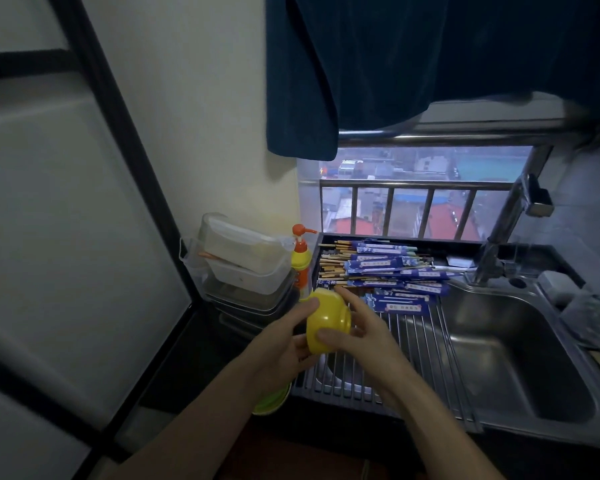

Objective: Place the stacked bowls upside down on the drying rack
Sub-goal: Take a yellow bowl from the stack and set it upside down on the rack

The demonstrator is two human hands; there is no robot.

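Note:
A yellow bowl is held tipped on its side above the left end of the metal-rod drying rack. My left hand grips it from the left, thumb on its rim. My right hand holds its right side, with the fingers spread over the bowl's base. A green bowl peeks out under my left wrist, at the counter's edge, mostly hidden.
Blue-wrapped chopsticks cover the far end of the rack. Stacked plastic containers and an orange-capped soap bottle stand at the left. The steel sink and tap lie to the right. A dark cloth hangs overhead.

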